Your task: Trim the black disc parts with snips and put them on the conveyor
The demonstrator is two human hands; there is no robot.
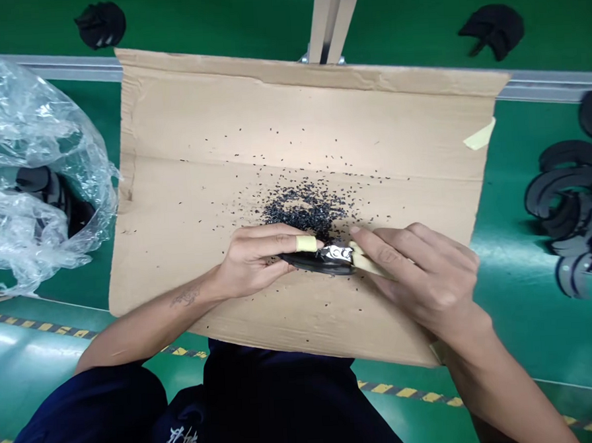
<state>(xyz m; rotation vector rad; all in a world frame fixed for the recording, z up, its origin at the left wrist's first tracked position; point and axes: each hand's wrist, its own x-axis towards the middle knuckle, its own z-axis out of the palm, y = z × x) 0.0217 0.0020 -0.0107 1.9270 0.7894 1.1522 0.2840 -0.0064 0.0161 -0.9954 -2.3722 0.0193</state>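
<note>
My left hand point(253, 260) is closed on a flat black curved part point(311, 263), holding it edge-on over the cardboard sheet point(185, 187); a tan tape strip wraps its forefinger. My right hand point(422, 268) is closed on a small cutting tool point(350, 255) with a shiny metal blade and pale handle, its blade pressed against the black part's edge. Just beyond the hands lies a pile of black shavings point(305, 208) on the cardboard.
A crumpled clear plastic bag point(30, 169) with dark parts inside lies at the left. A heap of black curved parts point(573, 213) sits on the green surface at the right. Other black parts point(101, 23) point(494, 29) lie beyond a metal rail point(551, 86).
</note>
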